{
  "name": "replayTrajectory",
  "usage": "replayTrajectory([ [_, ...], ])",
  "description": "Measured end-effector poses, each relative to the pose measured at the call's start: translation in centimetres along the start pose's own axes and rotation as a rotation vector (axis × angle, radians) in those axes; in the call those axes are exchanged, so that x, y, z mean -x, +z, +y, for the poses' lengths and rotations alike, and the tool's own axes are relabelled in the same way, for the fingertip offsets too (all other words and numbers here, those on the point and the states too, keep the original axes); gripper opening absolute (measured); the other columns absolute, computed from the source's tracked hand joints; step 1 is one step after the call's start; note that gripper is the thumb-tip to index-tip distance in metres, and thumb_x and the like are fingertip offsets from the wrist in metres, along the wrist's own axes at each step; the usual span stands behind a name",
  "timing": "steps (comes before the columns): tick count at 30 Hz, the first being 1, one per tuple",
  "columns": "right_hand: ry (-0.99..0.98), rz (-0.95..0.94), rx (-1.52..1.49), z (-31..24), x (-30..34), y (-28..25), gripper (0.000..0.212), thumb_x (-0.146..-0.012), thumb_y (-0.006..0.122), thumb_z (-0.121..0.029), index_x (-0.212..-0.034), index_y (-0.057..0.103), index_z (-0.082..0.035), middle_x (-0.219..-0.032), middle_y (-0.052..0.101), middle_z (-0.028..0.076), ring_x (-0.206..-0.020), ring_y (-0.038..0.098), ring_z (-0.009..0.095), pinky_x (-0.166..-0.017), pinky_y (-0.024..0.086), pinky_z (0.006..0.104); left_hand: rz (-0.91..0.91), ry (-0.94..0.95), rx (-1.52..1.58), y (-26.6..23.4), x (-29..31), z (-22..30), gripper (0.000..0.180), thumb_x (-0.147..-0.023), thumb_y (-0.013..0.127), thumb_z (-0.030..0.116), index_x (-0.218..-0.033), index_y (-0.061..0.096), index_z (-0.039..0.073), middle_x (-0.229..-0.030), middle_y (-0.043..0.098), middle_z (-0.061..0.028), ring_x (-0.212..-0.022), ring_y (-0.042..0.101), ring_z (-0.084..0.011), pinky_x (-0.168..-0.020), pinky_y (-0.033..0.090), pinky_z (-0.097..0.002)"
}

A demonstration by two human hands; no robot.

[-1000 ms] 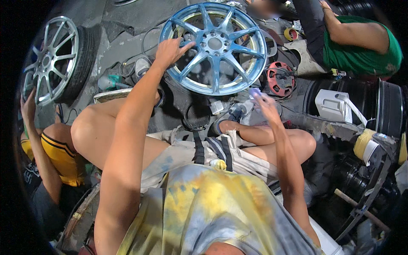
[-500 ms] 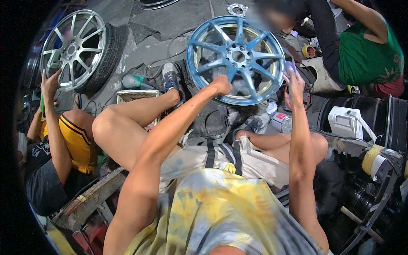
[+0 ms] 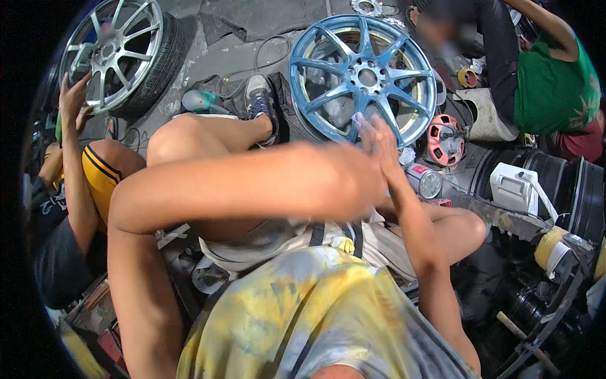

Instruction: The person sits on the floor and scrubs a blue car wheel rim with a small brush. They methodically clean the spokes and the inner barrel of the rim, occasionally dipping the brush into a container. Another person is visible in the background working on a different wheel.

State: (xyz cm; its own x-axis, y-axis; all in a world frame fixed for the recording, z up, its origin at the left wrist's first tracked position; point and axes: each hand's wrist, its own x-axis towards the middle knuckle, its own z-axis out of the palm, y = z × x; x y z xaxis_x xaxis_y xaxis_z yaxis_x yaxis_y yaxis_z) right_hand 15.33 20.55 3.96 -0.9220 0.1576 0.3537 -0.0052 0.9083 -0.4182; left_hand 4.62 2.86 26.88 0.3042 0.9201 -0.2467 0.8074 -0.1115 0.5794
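Note:
A blue multi-spoke wheel rim [image 3: 403, 74] lies in front of me, with round holes about its hub. My right hand [image 3: 381, 144] is at the rim's near edge, closed around a small pale purple piece [image 3: 358, 121] that touches a lower spoke; whether it is cloth or abrasive sheet I cannot make out. Across my body reaches my left arm, and my left hand [image 3: 361, 183], smeared by motion, is beside my right wrist. Its fingers do not show clearly.
At left, another person's hand [image 3: 74, 95] is at a silver rim with a tire [image 3: 165, 72]. A person in a green shirt [image 3: 549, 88] is at right. Close by are a metal can [image 3: 426, 181], an orange-red tool [image 3: 445, 140], a white box [image 3: 514, 188] and a green-capped bottle [image 3: 201, 101].
My left hand has left the rim's lower spokes and come nearer to me and to the right. My right hand has moved left from the rim's right edge, carrying the purple piece.

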Motion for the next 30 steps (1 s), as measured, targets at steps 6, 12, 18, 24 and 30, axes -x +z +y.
replayTrajectory([
  [6, 0.041, -0.095, 0.045, 0.5, 4.3, 0.2, 0.041, -0.089, 0.062, 0.0, -0.13, 0.065, 0.0, -0.097, 0.061, 0.018, -0.089, 0.062, 0.036, -0.078, 0.05, 0.0464, -0.321, 0.258, -0.116, 0.3, -1.9, 5.1, 0.019, -0.082, 0.065, 0.016, -0.093, 0.069, 0.0, -0.1, 0.067, -0.0152, -0.091, 0.066, -0.0266, -0.069, 0.051, -0.0407],
  [12, 0.043, -0.137, 0.172, 3.6, -1.6, -0.2, 0.037, -0.089, 0.062, -0.005, -0.125, 0.069, -0.002, -0.089, 0.059, 0.015, -0.084, 0.06, 0.034, -0.071, 0.046, 0.0465, 0.474, 0.665, 0.146, 2.0, -1.0, 9.6, 0.016, -0.084, 0.063, 0.016, -0.087, 0.065, 0.0, -0.087, 0.065, -0.0111, -0.08, 0.065, -0.0221, -0.061, 0.049, -0.0322],
  [18, -0.023, -0.311, -0.047, -2.8, 2.4, -1.3, 0.028, -0.09, 0.061, -0.005, -0.117, 0.067, -0.001, -0.092, 0.063, 0.018, -0.084, 0.063, 0.037, -0.072, 0.051, 0.0469, 0.736, 0.719, 0.526, -1.8, -0.2, 8.9, 0.023, -0.083, 0.07, 0.016, -0.064, 0.061, 0.005, -0.057, 0.061, -0.0053, -0.05, 0.063, -0.0165, -0.044, 0.051, -0.0283],
  [24, 0.264, -0.415, -0.009, -3.0, 0.5, 1.4, 0.025, -0.096, 0.057, -0.007, -0.117, 0.07, -0.004, -0.095, 0.067, 0.022, -0.08, 0.066, 0.043, -0.067, 0.05, 0.0529, 0.686, 0.747, 0.72, -1.2, -1.0, 8.9, 0.019, -0.078, 0.069, 0.009, -0.062, 0.059, 0.004, -0.055, 0.059, -0.0007, -0.051, 0.061, -0.0132, -0.046, 0.05, -0.0297],
  [30, -0.035, -0.327, -0.16, -2.8, 0.3, 1.1, 0.028, -0.091, 0.058, -0.004, -0.118, 0.069, -0.004, -0.091, 0.065, 0.017, -0.075, 0.066, 0.038, -0.063, 0.052, 0.0482, 0.625, 0.669, 0.482, -1.2, -0.2, 8.9, 0.02, -0.075, 0.069, 0.009, -0.059, 0.056, 0.005, -0.055, 0.058, 0.001, -0.05, 0.058, -0.0126, -0.046, 0.046, -0.0283],
])
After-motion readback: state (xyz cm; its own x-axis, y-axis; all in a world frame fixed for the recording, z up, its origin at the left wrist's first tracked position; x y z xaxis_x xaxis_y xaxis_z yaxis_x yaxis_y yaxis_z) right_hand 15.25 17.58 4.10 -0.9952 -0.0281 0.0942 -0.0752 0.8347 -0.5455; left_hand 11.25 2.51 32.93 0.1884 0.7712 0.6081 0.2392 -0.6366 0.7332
